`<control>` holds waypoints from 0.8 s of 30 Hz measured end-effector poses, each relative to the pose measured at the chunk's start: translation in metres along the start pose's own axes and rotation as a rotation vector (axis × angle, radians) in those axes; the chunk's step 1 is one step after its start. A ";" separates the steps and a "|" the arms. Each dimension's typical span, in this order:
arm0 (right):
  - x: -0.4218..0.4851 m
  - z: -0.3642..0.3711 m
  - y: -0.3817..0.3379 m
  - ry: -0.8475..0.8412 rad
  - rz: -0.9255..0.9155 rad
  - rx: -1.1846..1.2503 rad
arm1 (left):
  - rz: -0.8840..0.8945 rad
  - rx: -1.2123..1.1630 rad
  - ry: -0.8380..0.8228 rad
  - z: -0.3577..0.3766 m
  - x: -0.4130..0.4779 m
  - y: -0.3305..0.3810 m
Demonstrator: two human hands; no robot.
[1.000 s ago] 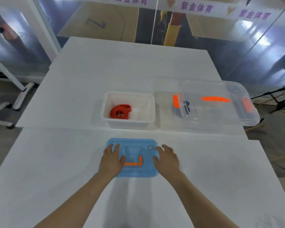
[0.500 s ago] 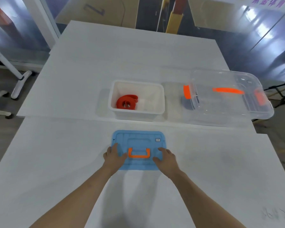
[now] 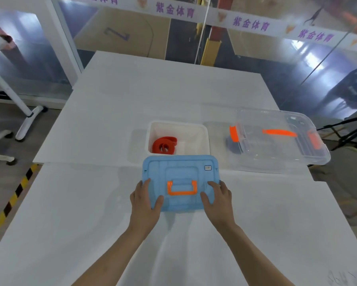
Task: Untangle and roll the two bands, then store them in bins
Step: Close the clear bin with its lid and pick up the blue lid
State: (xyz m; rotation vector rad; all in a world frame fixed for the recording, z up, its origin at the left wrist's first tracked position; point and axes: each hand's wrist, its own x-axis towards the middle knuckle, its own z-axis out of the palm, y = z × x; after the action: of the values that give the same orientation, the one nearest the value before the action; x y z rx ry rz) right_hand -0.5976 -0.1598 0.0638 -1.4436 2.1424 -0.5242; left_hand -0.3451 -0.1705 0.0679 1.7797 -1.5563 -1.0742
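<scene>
A rolled red band [image 3: 164,145] lies in the left half of an open white bin [image 3: 202,132]. Just in front of that bin I hold a blue lid [image 3: 181,168] with an orange handle, raised off the table, its far edge overlapping the bin's near rim. My left hand [image 3: 145,200] grips the lid's left near corner, my right hand [image 3: 218,200] its right near corner. To the right stands a clear bin [image 3: 276,155] shut with a clear lid and orange clasps; a dark rolled band [image 3: 232,146] shows dimly through its left wall.
Two white tables [image 3: 70,223] butt together with a seam under the bins. A white stand's leg [image 3: 27,122] rests on the floor at left, beside black and yellow floor tape [image 3: 10,201]. A black tripod [image 3: 351,133] stands off the right edge.
Both hands took the blue lid by its near corners, lifted it off the table and carried it forward to the white bin's near rim. The camera view shifted.
</scene>
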 end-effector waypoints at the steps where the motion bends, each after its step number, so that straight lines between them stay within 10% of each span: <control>1: 0.006 -0.004 -0.006 0.010 -0.010 -0.022 | 0.016 -0.008 0.017 -0.003 0.004 0.007; 24: 0.203 -0.017 -0.087 -0.153 -0.031 -0.224 | -0.123 0.301 -0.114 -0.022 0.237 0.051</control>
State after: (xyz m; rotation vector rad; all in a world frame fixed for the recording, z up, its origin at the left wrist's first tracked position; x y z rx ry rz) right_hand -0.6068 -0.3793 0.0881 -1.5834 2.1121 -0.1808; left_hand -0.3508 -0.4133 0.0700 2.0683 -1.7733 -1.0592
